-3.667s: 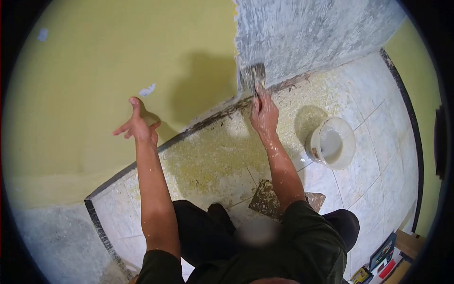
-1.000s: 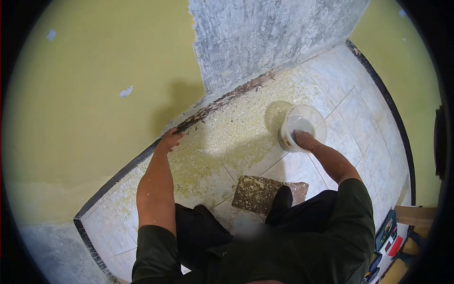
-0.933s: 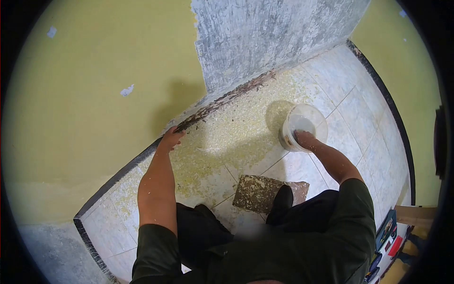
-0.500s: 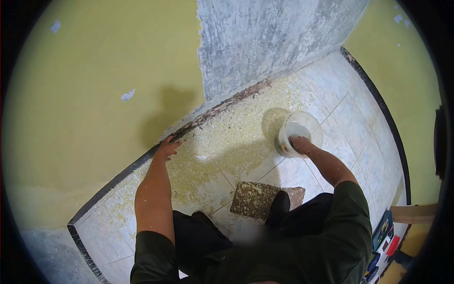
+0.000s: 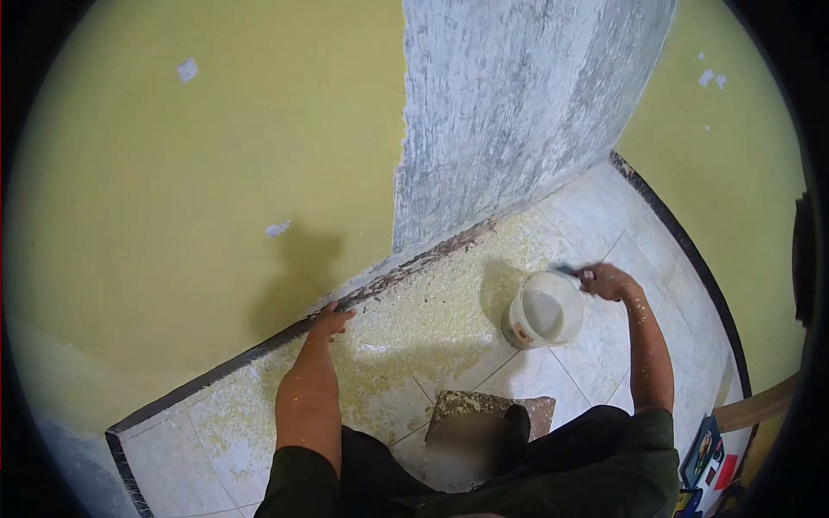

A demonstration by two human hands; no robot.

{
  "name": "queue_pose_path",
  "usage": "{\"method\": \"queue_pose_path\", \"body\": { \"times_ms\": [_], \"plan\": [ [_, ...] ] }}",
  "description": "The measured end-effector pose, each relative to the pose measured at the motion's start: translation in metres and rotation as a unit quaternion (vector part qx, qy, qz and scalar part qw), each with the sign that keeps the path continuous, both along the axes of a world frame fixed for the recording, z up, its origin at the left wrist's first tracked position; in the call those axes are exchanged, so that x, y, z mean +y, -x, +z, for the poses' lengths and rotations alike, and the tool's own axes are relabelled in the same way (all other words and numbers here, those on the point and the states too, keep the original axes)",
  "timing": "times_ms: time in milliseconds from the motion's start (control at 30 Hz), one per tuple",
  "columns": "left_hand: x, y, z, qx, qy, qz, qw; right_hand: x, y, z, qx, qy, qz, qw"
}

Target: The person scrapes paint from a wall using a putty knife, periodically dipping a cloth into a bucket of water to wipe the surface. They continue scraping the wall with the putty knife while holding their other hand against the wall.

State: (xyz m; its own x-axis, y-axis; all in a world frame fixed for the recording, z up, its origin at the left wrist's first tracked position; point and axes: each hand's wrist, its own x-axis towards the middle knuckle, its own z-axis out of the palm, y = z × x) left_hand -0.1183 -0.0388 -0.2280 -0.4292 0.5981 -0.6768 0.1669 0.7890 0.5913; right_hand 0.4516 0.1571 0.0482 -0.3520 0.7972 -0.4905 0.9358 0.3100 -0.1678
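Beside the bucket (image 5: 516,337), the step in hand seems to be handling the blurred tool (image 5: 566,270) at its far rim, gripped by the right hand (image 5: 607,281), which calls for rim clearance, while the left hand (image 5: 332,322) spreads its fingers at the baseboard (image 5: 229,369) well left of it.

1. I can't read a single word, number or brand anywhere from here.
2. The white bucket (image 5: 515,312) carries a small orange-brown label (image 5: 520,331) on its left side, but its marks are too small to make out.
3. At the near right, a flat dark panel (image 5: 703,451) shows a coloured print, too small to read.
4. The red piece (image 5: 726,472) beside it shows no lettering I can pick out.
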Motion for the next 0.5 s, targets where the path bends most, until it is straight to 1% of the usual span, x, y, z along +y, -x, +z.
{"method": "queue_pose_path", "body": {
  "times_ms": [33, 67, 133, 200, 233, 267, 300, 333, 367, 400, 467, 500],
  "plan": [
    [0.010, -0.001, 0.009, -0.019, 0.004, -0.018, 1.000, 0.003, 0.010, 0.007, 0.120, -0.098, 0.025, 0.988],
    [0.019, -0.005, 0.020, -0.038, 0.011, -0.037, 0.998, 0.001, 0.022, 0.012, 0.236, -0.190, 0.050, 0.951],
    [0.049, -0.019, 0.066, -0.071, -0.015, -0.149, 0.986, -0.015, 0.087, 0.042, 0.351, -0.221, 0.055, 0.908],
    [0.075, -0.049, 0.114, -0.066, -0.158, -0.151, 0.974, -0.012, 0.145, 0.055, 0.369, -0.303, 0.164, 0.863],
    [0.093, -0.058, 0.140, -0.019, -0.251, -0.177, 0.952, -0.013, 0.172, 0.060, 0.342, -0.322, 0.149, 0.870],
    [0.108, -0.067, 0.165, 0.027, -0.338, -0.201, 0.919, -0.015, 0.196, 0.062, 0.314, -0.338, 0.133, 0.877],
    [0.102, -0.086, 0.218, 0.165, -0.388, -0.172, 0.890, -0.011, 0.217, 0.056, 0.366, -0.373, 0.128, 0.843],
    [0.091, -0.102, 0.266, 0.297, -0.430, -0.141, 0.841, -0.006, 0.236, 0.043, 0.414, -0.406, 0.122, 0.806],
    [0.091, -0.106, 0.281, 0.405, -0.527, -0.083, 0.743, -0.004, 0.253, 0.026, 0.440, -0.402, 0.099, 0.797],
    [0.090, -0.108, 0.291, 0.498, -0.606, -0.021, 0.619, -0.004, 0.269, 0.009, 0.465, -0.397, 0.077, 0.787],
    [0.076, -0.111, 0.316, 0.608, -0.554, 0.050, 0.566, -0.030, 0.294, -0.027, 0.494, -0.378, 0.036, 0.782],
    [0.072, -0.110, 0.318, 0.607, -0.553, 0.050, 0.569, -0.041, 0.304, -0.049, 0.502, -0.375, 0.022, 0.779]
  ]
}}
